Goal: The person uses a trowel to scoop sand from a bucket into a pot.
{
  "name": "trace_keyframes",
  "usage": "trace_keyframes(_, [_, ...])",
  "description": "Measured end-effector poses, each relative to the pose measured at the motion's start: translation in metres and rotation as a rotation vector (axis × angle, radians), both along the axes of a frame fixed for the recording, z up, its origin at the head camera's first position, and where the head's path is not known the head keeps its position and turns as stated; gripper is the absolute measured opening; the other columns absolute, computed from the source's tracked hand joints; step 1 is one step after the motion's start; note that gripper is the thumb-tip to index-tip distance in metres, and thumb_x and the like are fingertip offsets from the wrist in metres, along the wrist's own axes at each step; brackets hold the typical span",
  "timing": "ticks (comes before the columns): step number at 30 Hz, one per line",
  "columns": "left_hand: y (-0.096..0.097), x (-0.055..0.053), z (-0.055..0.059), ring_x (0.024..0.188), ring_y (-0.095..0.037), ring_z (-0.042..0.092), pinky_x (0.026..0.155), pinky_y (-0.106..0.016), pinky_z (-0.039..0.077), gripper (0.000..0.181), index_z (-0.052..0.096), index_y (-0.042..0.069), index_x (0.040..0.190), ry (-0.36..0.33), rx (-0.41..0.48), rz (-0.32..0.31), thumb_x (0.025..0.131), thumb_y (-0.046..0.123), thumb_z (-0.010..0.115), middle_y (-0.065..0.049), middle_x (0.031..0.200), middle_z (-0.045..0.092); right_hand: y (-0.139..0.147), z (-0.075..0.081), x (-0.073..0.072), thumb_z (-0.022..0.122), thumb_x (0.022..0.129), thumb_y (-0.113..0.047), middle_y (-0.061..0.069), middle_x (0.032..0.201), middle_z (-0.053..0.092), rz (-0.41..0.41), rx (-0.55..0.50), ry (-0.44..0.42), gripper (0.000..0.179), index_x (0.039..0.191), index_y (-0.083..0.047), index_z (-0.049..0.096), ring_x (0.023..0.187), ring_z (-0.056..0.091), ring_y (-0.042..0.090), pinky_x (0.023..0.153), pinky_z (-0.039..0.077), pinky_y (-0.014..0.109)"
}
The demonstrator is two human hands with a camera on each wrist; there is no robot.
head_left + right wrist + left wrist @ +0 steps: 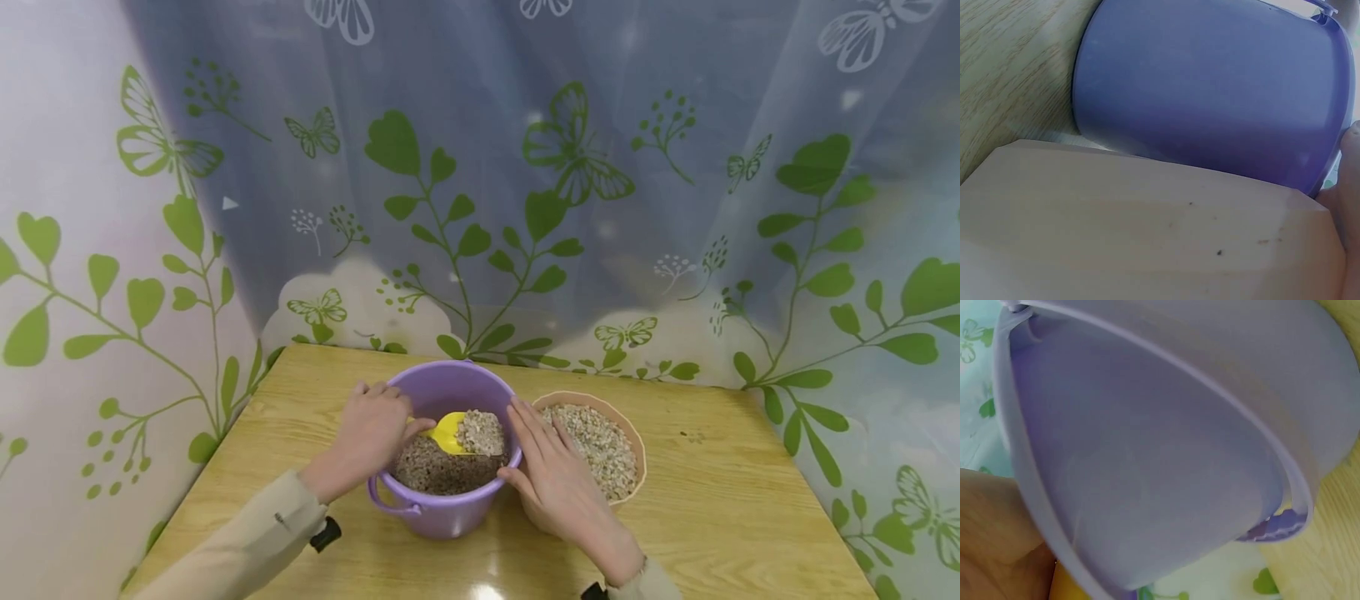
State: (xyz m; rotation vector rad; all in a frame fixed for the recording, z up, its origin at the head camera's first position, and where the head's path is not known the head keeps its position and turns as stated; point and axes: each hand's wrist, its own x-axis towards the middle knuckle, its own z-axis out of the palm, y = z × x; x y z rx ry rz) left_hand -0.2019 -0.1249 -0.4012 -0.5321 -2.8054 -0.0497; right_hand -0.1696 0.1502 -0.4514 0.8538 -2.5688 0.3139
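Note:
A purple bucket (448, 518) stands on the table with a dark, grainy layer inside. My left hand (372, 427) is over its left rim, gripping the handle of a yellow scoop (448, 433). Pale grains (481, 432) fill the scoop, which is inside the bucket above the dark layer. My right hand (561, 475) lies with fairly straight fingers against the bucket's right rim. Just right of it is a peach-coloured bowl (642, 458) full of pale grains. From the left wrist, mostly the bucket wall (1147, 444) shows, the scoop largely hidden.
The bucket's handle (390, 504) hangs down at its front left. A wooden table (720, 500) carries everything, and a printed curtain (480, 250) with leaves and butterflies stands behind it and at both sides. In the right wrist view, the bowl's outer wall (1135, 219) sits close beside the bucket.

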Motion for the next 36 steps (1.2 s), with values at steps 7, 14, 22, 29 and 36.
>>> trace_keyframes(7, [-0.009, 0.004, 0.007, 0.076, -0.023, 0.056, 0.075, -0.037, 0.038, 0.048, 0.068, 0.008, 0.077, 0.053, 0.013, 0.059, 0.092, 0.054, 0.067, -0.006, 0.078, 0.065, 0.0, -0.001, 0.0, 0.028, 0.106, -0.058, 0.012, 0.166, 0.022, -0.004, -0.002, -0.007, 0.077, 0.159, -0.002, 0.025, 0.151, 0.027, 0.029, 0.116, 0.028, 0.058])
trace_keyframes(14, [-0.015, 0.007, 0.009, 0.068, -0.021, 0.051, 0.07, -0.036, 0.037, 0.048, 0.064, 0.008, 0.071, 0.121, 0.038, 0.04, 0.09, 0.051, 0.07, -0.005, 0.07, 0.06, 0.001, 0.0, 0.0, 0.033, 0.106, -0.057, 0.011, 0.167, 0.022, -0.006, -0.001, -0.009, 0.076, 0.159, -0.002, 0.025, 0.151, 0.028, 0.029, 0.116, 0.028, 0.058])
trace_keyframes(22, [-0.019, 0.006, 0.007, 0.064, -0.018, 0.046, 0.067, -0.034, 0.035, 0.049, 0.059, 0.011, 0.065, 0.11, 0.051, 0.029, 0.091, 0.051, 0.07, -0.002, 0.067, 0.056, 0.001, 0.003, -0.003, 0.015, 0.103, -0.065, 0.014, 0.164, 0.028, -0.001, 0.016, 0.014, 0.085, 0.157, -0.001, 0.03, 0.149, 0.033, 0.031, 0.114, 0.03, 0.058])
trace_keyframes(29, [-0.02, 0.004, 0.009, 0.064, -0.018, 0.047, 0.067, -0.034, 0.036, 0.052, 0.058, 0.011, 0.063, 0.1, 0.036, 0.052, 0.091, 0.053, 0.069, -0.002, 0.066, 0.055, 0.003, 0.009, -0.003, 0.012, 0.101, -0.068, 0.015, 0.16, 0.036, -0.005, 0.068, 0.046, 0.089, 0.154, -0.001, 0.036, 0.145, 0.039, 0.031, 0.114, 0.031, 0.056])
trace_keyframes(36, [-0.02, 0.005, 0.01, 0.062, -0.017, 0.045, 0.066, -0.033, 0.033, 0.05, 0.06, 0.011, 0.065, 0.088, 0.053, 0.05, 0.091, 0.052, 0.069, -0.001, 0.065, 0.053, 0.034, 0.008, -0.003, 0.014, 0.101, -0.068, 0.014, 0.155, 0.045, -0.045, 0.044, 0.204, 0.088, 0.149, -0.002, 0.046, 0.139, 0.047, 0.034, 0.109, 0.037, 0.06])
